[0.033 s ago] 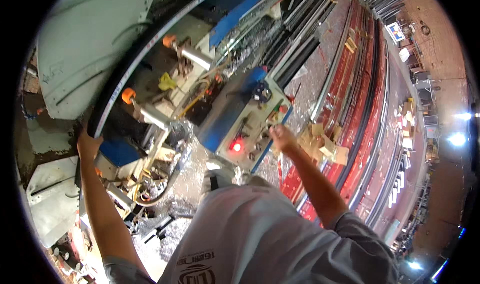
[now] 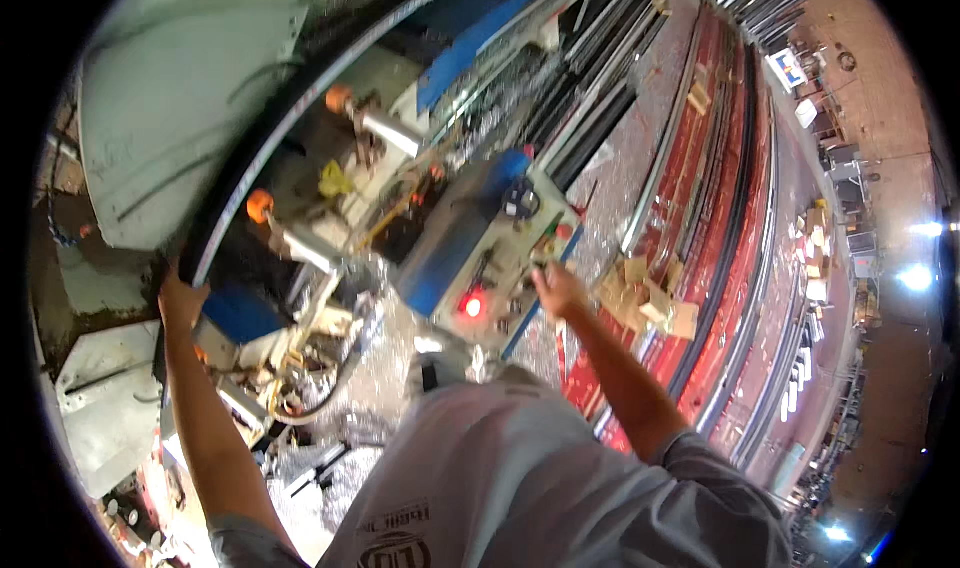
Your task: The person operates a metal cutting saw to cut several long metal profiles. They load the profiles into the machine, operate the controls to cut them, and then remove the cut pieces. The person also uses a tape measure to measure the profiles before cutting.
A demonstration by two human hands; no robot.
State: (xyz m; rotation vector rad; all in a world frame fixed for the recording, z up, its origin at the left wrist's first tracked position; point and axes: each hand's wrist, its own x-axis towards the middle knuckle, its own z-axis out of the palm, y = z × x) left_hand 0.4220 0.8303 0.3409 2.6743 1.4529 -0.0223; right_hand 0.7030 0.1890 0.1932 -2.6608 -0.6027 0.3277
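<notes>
My left hand [image 2: 183, 303] is closed round the lower end of a long black profile bar [image 2: 262, 153], which carries a pale printed strip and curves up through the fisheye view. My right hand [image 2: 562, 290] is at the control panel [image 2: 480, 336] of a blue and cream machine box. Its fingers are drawn together at a small dark control by the panel's right edge; what they pinch is mostly hidden. A red lamp [image 2: 473, 306] glows on the panel. Two metal cylinders [image 2: 390, 131] and orange knobs [image 2: 259, 206] sit beside the bar.
Grey sheet-metal panels [image 2: 190, 98] stand at the left. On the right, long dark profiles [image 2: 715, 298] lie on a red rack, with cardboard pieces [image 2: 650, 298] at its near side. Clear plastic wrap and a hose [image 2: 335, 393] are near my body.
The whole view has shifted slightly. My right hand appears a little lower, still at the panel. My left hand keeps its grip on the bar.
</notes>
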